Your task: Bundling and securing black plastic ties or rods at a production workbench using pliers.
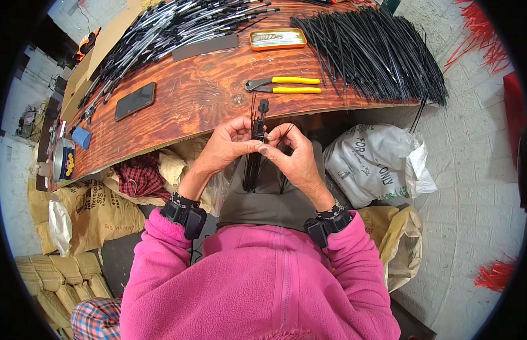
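Two-handed hold on a bundle of thin black stems (pixel 252 167), above the lap (pixel 263 209).
Grips it in left hand (pixel 225 146), pinches thin strands (pixel 286 132) in right hand (pixel 293 158), just before the bench (pixel 195 102).

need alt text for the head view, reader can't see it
A person's left hand and right hand pinch a slender black bundle between them, in front of a wooden table. On it lie yellow-handled pliers, a dark phone and piles of thin black strips and silver-and-black rods.
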Demonstrator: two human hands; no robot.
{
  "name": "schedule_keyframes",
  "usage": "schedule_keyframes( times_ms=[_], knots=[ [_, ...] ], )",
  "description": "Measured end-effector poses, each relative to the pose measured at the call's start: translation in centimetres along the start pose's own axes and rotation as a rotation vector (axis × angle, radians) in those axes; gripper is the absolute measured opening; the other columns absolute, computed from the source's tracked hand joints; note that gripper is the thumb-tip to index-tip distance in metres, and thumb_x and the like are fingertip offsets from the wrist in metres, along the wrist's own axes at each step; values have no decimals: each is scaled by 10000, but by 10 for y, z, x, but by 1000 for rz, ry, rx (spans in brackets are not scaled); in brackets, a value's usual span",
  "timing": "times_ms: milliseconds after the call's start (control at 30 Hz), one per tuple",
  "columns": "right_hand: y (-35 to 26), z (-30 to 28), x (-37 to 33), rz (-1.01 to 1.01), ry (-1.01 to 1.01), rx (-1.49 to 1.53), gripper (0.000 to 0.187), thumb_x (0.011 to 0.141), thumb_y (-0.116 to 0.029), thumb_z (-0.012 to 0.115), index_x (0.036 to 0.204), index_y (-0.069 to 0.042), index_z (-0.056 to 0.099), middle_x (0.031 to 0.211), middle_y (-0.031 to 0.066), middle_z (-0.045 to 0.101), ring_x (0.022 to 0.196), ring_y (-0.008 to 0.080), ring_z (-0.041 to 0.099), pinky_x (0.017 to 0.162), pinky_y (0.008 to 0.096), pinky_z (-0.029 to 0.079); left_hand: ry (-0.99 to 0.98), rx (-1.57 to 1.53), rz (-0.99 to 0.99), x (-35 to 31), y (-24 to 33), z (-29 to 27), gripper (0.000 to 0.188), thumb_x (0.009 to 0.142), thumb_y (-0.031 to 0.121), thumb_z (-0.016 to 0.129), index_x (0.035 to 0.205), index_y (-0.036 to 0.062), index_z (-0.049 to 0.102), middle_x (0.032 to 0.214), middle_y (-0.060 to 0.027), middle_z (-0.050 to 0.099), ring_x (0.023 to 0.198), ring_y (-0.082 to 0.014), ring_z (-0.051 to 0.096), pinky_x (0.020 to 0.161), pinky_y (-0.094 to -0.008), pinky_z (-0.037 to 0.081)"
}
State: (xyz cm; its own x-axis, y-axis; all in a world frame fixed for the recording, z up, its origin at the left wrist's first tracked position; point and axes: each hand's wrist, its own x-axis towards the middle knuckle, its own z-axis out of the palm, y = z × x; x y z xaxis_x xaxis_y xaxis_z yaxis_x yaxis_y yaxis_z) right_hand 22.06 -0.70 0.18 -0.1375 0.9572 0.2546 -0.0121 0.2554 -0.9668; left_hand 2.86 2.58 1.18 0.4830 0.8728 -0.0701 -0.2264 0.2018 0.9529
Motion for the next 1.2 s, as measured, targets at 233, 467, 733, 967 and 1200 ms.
schedule_keyframes(
  times_ms=[233,467,733,967,1200],
  knots=[
    [3,1,-2,-57,77,-169,240,841,-118,754,965,-15,577,876,3,607,752,57,557,707,229,491,11,25,43,4,-8,0,333,839,36,747,1138,11,602,1054,-11,646,962,-88,614,872,-252,505],
    [8,1,-5,4,75,40,169,900,-99,676,983,9,576,901,21,626,767,60,587,705,221,498,11,68,-11,1,-2,1,384,835,44,748,1184,-2,595,1090,-29,639,1011,-111,611,928,-277,492],
    [10,2,-2,85,59,222,173,917,-136,671,969,16,607,854,10,628,743,57,582,688,225,495,-49,104,-11,2,2,-7,387,857,114,745,1197,8,595,1109,-19,627,1018,-102,595,917,-279,485],
    [8,1,3,153,36,254,162,937,-143,641,966,14,615,848,-3,623,723,40,574,671,209,489,-83,113,-22,7,4,-12,381,865,116,732,1201,6,589,1113,-20,628,1029,-107,594,938,-279,472],
    [17,-4,1,206,21,277,134,940,-99,623,1012,14,613,914,15,643,744,57,594,679,202,496,-73,118,-47,9,3,-9,427,841,160,760,1200,5,589,1074,-21,642,998,-106,602,928,-274,463]
  ],
)
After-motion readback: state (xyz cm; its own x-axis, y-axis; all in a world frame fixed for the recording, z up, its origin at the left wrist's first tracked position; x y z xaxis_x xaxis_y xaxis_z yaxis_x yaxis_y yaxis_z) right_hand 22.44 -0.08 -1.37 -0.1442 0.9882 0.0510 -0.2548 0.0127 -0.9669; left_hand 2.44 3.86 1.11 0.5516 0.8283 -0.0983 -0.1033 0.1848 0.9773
